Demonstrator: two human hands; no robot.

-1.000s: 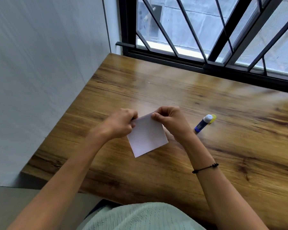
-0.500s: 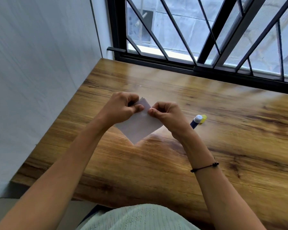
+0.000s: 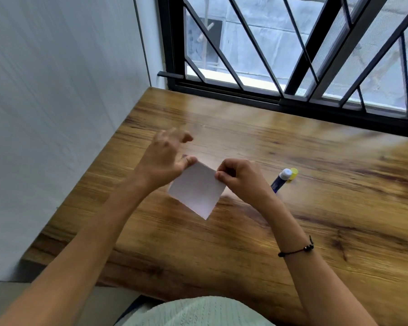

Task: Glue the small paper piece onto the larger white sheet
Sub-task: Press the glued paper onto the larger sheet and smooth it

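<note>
White paper square held above the wooden desk, one corner pointing down at me.

My right hand pinches its right corner, fingers curled tight; my left hand touches the upper-left edge with the thumb only, the other fingers spread loose and blurred. I cannot tell whether a smaller piece lies on the sheet. Glue stick lies uncapped just right of my right hand, yellow cap beside it. Risk: a one-corner pinch lets the sheet swing or crease; exposed glue may dry out or smear the desk.
</note>
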